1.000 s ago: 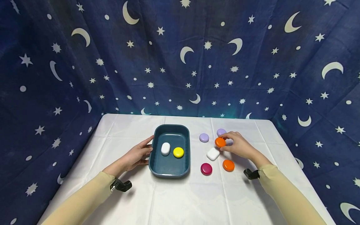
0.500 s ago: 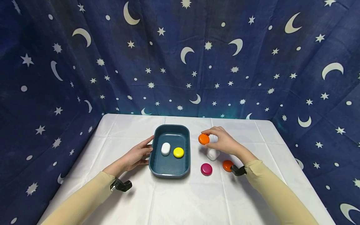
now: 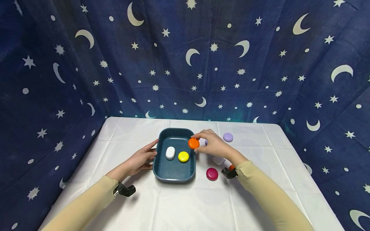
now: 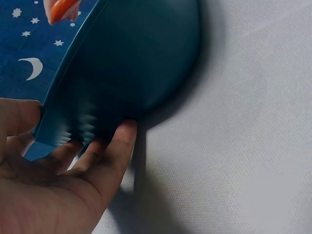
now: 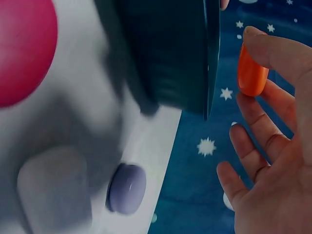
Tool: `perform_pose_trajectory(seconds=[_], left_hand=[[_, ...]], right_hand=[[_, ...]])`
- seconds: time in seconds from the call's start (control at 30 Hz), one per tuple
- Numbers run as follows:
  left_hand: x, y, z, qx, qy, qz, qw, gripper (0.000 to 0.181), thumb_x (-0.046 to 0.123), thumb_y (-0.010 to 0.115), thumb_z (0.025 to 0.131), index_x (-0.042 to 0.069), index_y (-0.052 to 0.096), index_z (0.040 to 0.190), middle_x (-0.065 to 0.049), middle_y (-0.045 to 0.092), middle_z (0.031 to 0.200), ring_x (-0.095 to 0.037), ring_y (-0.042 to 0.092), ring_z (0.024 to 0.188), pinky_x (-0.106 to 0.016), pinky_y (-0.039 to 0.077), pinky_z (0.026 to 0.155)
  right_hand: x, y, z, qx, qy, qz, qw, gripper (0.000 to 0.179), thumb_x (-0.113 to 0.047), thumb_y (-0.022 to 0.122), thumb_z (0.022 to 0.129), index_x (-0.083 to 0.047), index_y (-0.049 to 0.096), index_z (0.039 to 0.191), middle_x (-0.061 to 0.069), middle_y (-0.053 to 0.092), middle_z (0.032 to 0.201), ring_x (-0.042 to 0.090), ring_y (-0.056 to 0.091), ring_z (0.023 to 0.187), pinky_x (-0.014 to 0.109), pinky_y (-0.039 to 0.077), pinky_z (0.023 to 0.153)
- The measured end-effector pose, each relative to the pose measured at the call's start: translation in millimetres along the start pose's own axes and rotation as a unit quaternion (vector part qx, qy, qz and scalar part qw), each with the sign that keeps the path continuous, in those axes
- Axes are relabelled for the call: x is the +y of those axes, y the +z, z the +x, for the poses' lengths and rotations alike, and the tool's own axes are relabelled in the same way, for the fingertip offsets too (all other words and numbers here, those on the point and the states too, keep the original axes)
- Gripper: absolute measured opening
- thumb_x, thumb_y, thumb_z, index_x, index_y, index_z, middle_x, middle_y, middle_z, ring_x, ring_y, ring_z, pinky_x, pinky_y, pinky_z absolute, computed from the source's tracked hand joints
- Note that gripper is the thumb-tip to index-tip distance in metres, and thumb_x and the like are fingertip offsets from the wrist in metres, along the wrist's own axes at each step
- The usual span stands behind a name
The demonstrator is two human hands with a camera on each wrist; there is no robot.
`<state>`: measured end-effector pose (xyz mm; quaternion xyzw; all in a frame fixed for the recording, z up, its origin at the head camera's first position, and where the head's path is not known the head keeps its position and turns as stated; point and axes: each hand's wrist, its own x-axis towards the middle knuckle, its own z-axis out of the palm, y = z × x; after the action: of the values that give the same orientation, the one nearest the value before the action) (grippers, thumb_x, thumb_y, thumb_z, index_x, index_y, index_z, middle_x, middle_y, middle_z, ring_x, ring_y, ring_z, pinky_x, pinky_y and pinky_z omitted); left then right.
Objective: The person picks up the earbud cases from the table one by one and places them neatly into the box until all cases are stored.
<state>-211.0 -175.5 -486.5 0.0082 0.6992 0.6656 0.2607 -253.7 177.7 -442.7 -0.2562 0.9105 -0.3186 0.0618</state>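
Observation:
My left hand (image 3: pixel 141 160) holds the left side of a dark teal tray (image 3: pixel 173 175). Its thumb (image 4: pixel 22 116) is at the rim, and the other fingers lie against the outer wall. Inside the tray are a white rounded piece (image 3: pixel 170 153) and a yellow round piece (image 3: pixel 183 157). Between thumb and fingertips, my right hand (image 3: pixel 215 146) pinches a glossy orange round disc (image 3: pixel 193 143), which overlaps the tray's right rim in the head view. The right wrist view shows this orange disc (image 5: pixel 251 73) edge-on, with the remaining fingers spread below it.
A crimson disc (image 3: pixel 212 174) lies right of the tray. A lilac disc (image 3: pixel 228 137) sits farther back; another lilac disc (image 3: pixel 206 142), a white piece (image 3: pixel 218 160) and a second orange disc (image 3: pixel 231 167) are partly hidden by the right arm. A star-patterned cloth (image 3: pixel 185 64) surrounds the white table (image 3: pixel 130 131).
My right hand has carried the orange disc leftward from among the loose pieces to the tray's right rim. The left hand and the tray have stayed in place.

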Motion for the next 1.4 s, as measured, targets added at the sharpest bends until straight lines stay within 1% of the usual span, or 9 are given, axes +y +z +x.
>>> perform_pose_trajectory(seconds=[0.17,0.33,0.37,0.43,0.57,0.67,0.77,1.2,1.4], left_hand=[[0.8,0.3,-0.2,-0.001,-0.001,-0.003,1.0000,0.064,0.014,0.047,0.109,0.036,0.023,0.164,-0.018,0.028,0.163,-0.036,0.049,0.132,-0.042,0.053,0.082],[1.5,0.0,-1.3,-0.010,0.004,0.000,0.9999,0.065,0.014,0.046,0.109,0.033,0.020,0.165,-0.021,0.025,0.164,-0.038,0.047,0.134,-0.042,0.053,0.083],[1.6,0.0,-1.3,-0.012,0.005,0.000,0.9999,0.065,0.014,0.045,0.109,0.033,0.019,0.165,-0.022,0.024,0.164,-0.038,0.046,0.135,-0.042,0.053,0.083],[2.0,0.1,-1.6,-0.013,0.004,0.001,0.9999,0.065,0.014,0.045,0.109,0.033,0.019,0.165,-0.022,0.023,0.165,-0.040,0.044,0.137,-0.043,0.053,0.084],[2.6,0.8,-0.9,-0.012,0.001,0.001,0.9999,0.065,0.014,0.045,0.109,0.033,0.019,0.165,-0.023,0.022,0.165,-0.042,0.040,0.140,-0.044,0.053,0.084],[2.9,1.1,-0.3,-0.010,-0.003,0.000,0.9999,0.065,0.013,0.045,0.109,0.033,0.019,0.165,-0.022,0.022,0.165,-0.041,0.041,0.139,-0.044,0.053,0.084],[2.8,0.5,-0.3,-0.009,-0.004,-0.002,0.9999,0.065,0.013,0.045,0.109,0.034,0.019,0.165,-0.022,0.023,0.165,-0.040,0.043,0.138,-0.044,0.053,0.085],[-1.5,-2.8,2.4,-0.011,0.001,-0.004,0.9999,0.065,0.015,0.047,0.109,0.034,0.020,0.165,-0.022,0.026,0.163,-0.037,0.049,0.131,-0.043,0.054,0.083],[-2.1,-2.0,2.8,-0.007,-0.002,-0.003,1.0000,0.064,0.013,0.045,0.109,0.035,0.021,0.165,-0.022,0.027,0.163,-0.037,0.049,0.132,-0.043,0.054,0.083]], right_hand=[[-12.3,10.9,9.1,-0.006,-0.025,-0.029,0.9992,0.052,-0.038,0.086,0.082,-0.031,0.069,0.132,-0.009,0.063,0.123,0.017,0.045,0.117,0.044,0.040,0.099],[-23.2,22.5,15.4,-0.020,-0.059,-0.055,0.9966,0.051,-0.037,0.086,0.082,-0.031,0.070,0.129,-0.010,0.064,0.119,0.016,0.046,0.113,0.044,0.037,0.100],[-24.7,25.0,16.5,-0.024,-0.065,-0.059,0.9958,0.051,-0.037,0.086,0.082,-0.031,0.071,0.129,-0.011,0.064,0.117,0.016,0.046,0.114,0.044,0.035,0.103],[-27.4,30.4,18.2,-0.035,-0.077,-0.072,0.9938,0.050,-0.037,0.086,0.081,-0.031,0.071,0.128,-0.011,0.064,0.115,0.017,0.046,0.113,0.043,0.034,0.104],[-31.5,39.7,19.8,-0.053,-0.089,-0.114,0.9880,0.051,-0.042,0.087,0.080,-0.031,0.072,0.127,-0.011,0.065,0.113,0.019,0.046,0.119,0.047,0.023,0.116],[-33.1,44.5,20.2,-0.064,-0.094,-0.138,0.9839,0.052,-0.045,0.087,0.079,-0.030,0.073,0.126,-0.011,0.066,0.112,0.020,0.047,0.121,0.051,0.014,0.120],[-34.1,48.1,20.5,-0.071,-0.100,-0.149,0.9813,0.052,-0.046,0.088,0.078,-0.030,0.073,0.125,-0.012,0.067,0.111,0.019,0.047,0.120,0.053,0.010,0.120],[-38.1,59.1,21.7,-0.080,-0.125,-0.175,0.9733,0.051,-0.046,0.089,0.076,-0.029,0.075,0.121,-0.012,0.067,0.111,0.018,0.048,0.119,0.056,0.010,0.120],[-37.2,63.6,22.5,-0.083,-0.129,-0.183,0.9710,0.053,-0.048,0.088,0.077,-0.030,0.073,0.124,-0.012,0.066,0.111,0.017,0.048,0.118,0.056,0.010,0.120]])
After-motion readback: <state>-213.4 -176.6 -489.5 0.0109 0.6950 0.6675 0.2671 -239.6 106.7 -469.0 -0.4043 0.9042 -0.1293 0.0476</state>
